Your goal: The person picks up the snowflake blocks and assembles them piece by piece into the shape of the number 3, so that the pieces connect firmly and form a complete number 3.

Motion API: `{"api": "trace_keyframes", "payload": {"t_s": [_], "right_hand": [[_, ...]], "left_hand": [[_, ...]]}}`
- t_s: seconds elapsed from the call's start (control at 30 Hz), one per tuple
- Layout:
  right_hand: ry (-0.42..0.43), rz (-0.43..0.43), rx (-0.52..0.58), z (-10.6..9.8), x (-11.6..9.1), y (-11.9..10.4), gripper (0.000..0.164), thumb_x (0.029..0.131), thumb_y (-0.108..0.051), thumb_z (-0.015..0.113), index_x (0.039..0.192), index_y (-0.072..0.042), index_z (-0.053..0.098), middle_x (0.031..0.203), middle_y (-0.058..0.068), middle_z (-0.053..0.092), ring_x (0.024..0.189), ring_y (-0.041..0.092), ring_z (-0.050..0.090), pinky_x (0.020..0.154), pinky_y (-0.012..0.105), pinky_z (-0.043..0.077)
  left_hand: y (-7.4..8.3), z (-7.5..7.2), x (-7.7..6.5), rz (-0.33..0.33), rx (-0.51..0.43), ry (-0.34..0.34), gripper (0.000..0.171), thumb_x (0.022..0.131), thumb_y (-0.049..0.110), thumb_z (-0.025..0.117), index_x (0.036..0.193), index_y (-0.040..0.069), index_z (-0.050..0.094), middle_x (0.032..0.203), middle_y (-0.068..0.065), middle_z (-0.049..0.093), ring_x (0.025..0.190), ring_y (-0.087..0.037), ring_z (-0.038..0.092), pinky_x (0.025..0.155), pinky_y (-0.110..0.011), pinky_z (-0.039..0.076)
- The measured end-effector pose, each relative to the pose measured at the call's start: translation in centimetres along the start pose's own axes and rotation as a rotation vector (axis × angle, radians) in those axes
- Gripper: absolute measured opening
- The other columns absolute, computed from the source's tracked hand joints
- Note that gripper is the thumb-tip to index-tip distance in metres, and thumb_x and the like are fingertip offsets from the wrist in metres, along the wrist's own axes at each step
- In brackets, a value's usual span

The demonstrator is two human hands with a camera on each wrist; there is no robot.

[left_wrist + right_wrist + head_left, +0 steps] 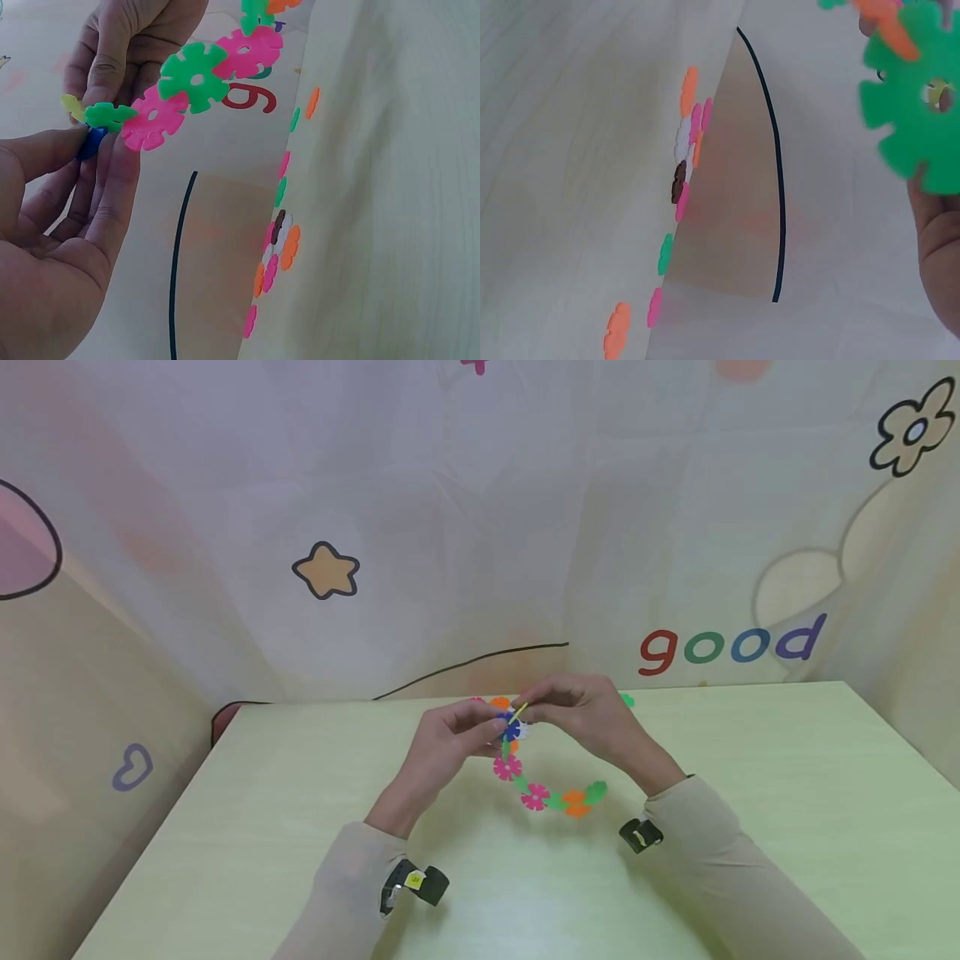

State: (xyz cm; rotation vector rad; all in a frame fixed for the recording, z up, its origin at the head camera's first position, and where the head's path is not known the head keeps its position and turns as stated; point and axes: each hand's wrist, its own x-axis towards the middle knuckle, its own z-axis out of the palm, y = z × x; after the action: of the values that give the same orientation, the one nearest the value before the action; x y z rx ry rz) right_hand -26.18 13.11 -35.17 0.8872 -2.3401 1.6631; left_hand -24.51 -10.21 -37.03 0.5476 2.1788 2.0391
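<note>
My left hand (442, 745) pinches a blue snowflake disc (92, 144) between thumb and fingers. From it a curved chain of interlocking discs hangs over the table, with pink (535, 797), green (596, 792) and orange (576, 803) ones alternating in it. Opposite, my right hand (581, 710) holds a yellow disc (519, 713) edge-on against the blue one. A green disc (109, 116) of the chain sits right beside the blue disc in the left wrist view. Close to the right wrist camera, another green disc (900, 112) covers part of a hand (939, 247).
Several loose discs lie along the table's far edge, among them an orange one (617, 330), a brown one (679, 181) and a green one (665, 253). Behind the pale table (300, 827) hangs a printed cloth (465, 527).
</note>
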Motion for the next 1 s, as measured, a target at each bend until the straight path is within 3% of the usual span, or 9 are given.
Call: {"api": "trace_keyframes", "payload": {"t_s": [0.2,0.5,0.77,1.0], "right_hand": [[-0.035,0.021,-0.087,-0.3,0.4,-0.2,0.017,0.094,-0.001,0.08,0.11,-0.004,0.081,0.101,0.003,0.078,0.089,0.02,0.078,0.085,0.032,0.063],[-0.099,0.007,-0.165,-0.6,1.2,-1.2,0.02,0.094,-0.003,0.08,0.113,-0.008,0.081,0.098,-0.001,0.079,0.083,0.015,0.075,0.087,0.037,0.063],[-0.105,0.165,-0.347,-3.7,1.4,0.9,0.024,0.096,-0.014,0.082,0.12,-0.01,0.078,0.11,0.001,0.077,0.104,0.021,0.073,0.095,0.047,0.06],[-0.131,0.309,-0.419,-7.0,0.2,4.4,0.023,0.098,-0.013,0.078,0.12,-0.006,0.077,0.107,0.003,0.075,0.103,0.026,0.068,0.091,0.042,0.059]], "left_hand": [[0.2,-0.2,-0.1,0.004,-0.024,-0.012,0.022,0.104,0.012,0.071,0.118,-0.004,0.073,0.11,-0.015,0.074,0.09,-0.027,0.078,0.092,-0.039,0.062],[0.2,-0.2,0.0,-0.007,-0.004,0.033,0.019,0.103,0.015,0.074,0.115,0.0,0.075,0.107,-0.012,0.075,0.09,-0.026,0.077,0.089,-0.037,0.063],[0.0,-0.1,0.1,-0.037,0.014,0.063,0.018,0.102,0.016,0.074,0.113,0.002,0.075,0.104,-0.011,0.075,0.089,-0.027,0.079,0.098,-0.039,0.06],[0.0,-0.1,0.0,-0.036,0.035,0.069,0.018,0.102,0.017,0.074,0.112,0.002,0.075,0.102,-0.01,0.075,0.088,-0.028,0.079,0.102,-0.041,0.057]]}}
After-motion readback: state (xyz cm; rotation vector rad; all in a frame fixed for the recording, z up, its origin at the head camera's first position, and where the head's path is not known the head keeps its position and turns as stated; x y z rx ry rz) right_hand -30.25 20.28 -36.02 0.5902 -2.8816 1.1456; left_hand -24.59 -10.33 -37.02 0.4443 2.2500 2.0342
